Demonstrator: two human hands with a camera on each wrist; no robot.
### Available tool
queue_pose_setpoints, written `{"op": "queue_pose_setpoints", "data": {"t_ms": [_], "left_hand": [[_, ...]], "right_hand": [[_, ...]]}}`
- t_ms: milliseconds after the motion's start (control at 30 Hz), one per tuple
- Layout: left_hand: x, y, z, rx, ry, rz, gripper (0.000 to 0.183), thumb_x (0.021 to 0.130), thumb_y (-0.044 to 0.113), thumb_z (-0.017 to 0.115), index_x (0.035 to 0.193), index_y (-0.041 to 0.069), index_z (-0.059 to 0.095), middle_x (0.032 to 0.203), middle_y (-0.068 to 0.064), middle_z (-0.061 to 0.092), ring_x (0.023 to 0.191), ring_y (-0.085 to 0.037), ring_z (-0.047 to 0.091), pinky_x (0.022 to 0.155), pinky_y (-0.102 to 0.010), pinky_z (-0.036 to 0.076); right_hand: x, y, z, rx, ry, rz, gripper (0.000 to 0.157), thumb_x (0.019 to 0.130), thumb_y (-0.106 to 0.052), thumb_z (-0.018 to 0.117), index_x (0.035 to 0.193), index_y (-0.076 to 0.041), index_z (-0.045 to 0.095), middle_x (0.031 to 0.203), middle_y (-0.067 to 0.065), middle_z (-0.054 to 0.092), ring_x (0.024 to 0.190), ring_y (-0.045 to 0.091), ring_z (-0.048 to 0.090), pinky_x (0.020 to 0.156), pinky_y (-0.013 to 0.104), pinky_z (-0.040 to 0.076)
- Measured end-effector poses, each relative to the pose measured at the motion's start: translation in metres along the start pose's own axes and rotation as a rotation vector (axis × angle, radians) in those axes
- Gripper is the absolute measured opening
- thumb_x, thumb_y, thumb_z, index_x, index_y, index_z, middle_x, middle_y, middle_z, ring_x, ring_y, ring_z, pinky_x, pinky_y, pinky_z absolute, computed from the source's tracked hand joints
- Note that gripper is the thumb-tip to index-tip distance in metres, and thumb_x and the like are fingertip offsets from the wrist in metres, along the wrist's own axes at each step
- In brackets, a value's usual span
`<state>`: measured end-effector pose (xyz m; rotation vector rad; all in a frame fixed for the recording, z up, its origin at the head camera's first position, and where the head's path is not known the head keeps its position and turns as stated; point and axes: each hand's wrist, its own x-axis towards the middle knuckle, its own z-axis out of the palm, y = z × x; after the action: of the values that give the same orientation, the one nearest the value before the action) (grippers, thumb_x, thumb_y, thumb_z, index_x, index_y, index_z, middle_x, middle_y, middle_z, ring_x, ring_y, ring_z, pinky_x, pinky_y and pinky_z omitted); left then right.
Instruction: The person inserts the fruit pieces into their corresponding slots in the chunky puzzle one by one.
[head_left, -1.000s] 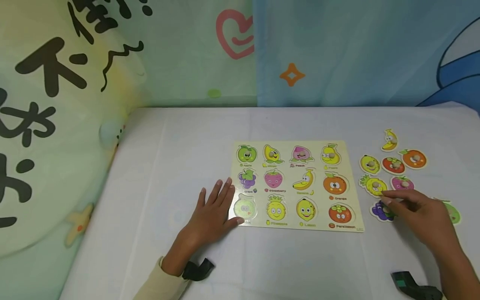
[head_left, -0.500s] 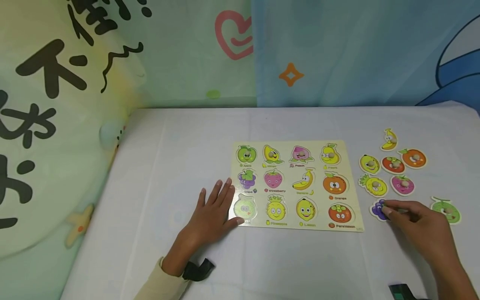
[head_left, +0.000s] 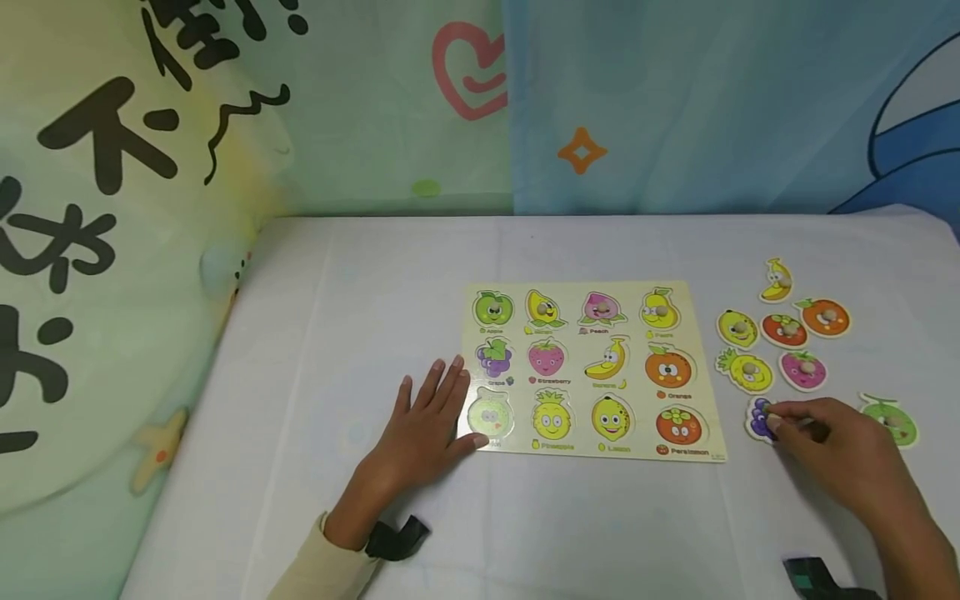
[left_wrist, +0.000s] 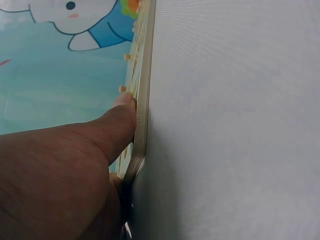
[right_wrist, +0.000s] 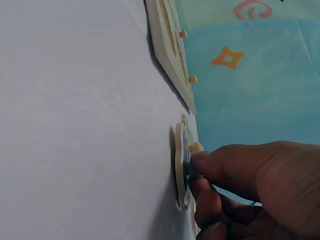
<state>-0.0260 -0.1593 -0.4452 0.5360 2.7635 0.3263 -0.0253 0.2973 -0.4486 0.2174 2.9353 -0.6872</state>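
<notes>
My right hand (head_left: pixel 847 454) pinches the small knob of a wooden grape puzzle piece (head_left: pixel 757 419) between thumb and forefinger. Part of the grape is hidden by the fingertips. In the right wrist view the piece (right_wrist: pixel 179 167) is seen edge-on, close over the white cloth with a shadow beside it. My left hand (head_left: pixel 423 437) lies with fingers spread at the left edge of the fruit puzzle board (head_left: pixel 577 390), its thumb on the near corner. The left wrist view shows that thumb (left_wrist: pixel 120 122) against the board's edge. Knobs stand up along the board's top row.
Loose pieces lie right of the board: banana (head_left: pixel 776 281), orange (head_left: pixel 823 317), lemon (head_left: pixel 737 329), persimmon (head_left: pixel 784 331), pineapple (head_left: pixel 748 372), strawberry (head_left: pixel 803 371) and a green melon-like piece (head_left: pixel 892 422) beyond the right hand. A printed curtain (head_left: pixel 645 100) hangs behind the table.
My right hand has come down from beside the pineapple piece to the grape piece and taken its knob. The grape piece has shifted slightly right. The left hand stays put.
</notes>
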Motion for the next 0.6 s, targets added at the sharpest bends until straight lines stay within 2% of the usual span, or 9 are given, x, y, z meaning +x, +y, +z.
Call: {"op": "queue_pose_setpoints", "data": {"t_ms": [233,467,600], "left_hand": [[-0.001,0.001,-0.002,-0.005,-0.003,0.001,0.084,0.095,0.056,0.051,0.156,0.008,0.019,0.162,-0.007,0.008,0.148,-0.028,0.001,0.113,-0.059,0.004],[-0.001,0.002,-0.003,-0.011,0.000,0.001,0.084,0.095,0.055,0.052,0.156,0.008,0.019,0.162,-0.007,0.008,0.148,-0.028,0.001,0.113,-0.059,0.004],[-0.001,0.003,-0.003,-0.011,-0.001,0.002,0.084,0.095,0.056,0.051,0.156,0.008,0.019,0.162,-0.007,0.009,0.148,-0.028,0.002,0.113,-0.059,0.004]], "right_hand": [[0.004,-0.012,-0.005,0.043,0.070,-0.103,0.024,0.087,-0.003,0.071,0.110,0.003,0.070,0.105,0.023,0.063,0.082,0.027,0.050,0.063,0.025,0.036],[0.012,-0.026,-0.008,0.149,0.107,-0.215,0.024,0.088,-0.004,0.071,0.112,-0.003,0.071,0.105,0.016,0.066,0.081,0.000,0.045,0.066,0.008,0.036],[0.018,-0.040,-0.007,0.201,0.131,-0.283,0.024,0.087,-0.001,0.071,0.111,-0.004,0.072,0.106,0.012,0.066,0.086,-0.006,0.046,0.071,0.004,0.035]]}}
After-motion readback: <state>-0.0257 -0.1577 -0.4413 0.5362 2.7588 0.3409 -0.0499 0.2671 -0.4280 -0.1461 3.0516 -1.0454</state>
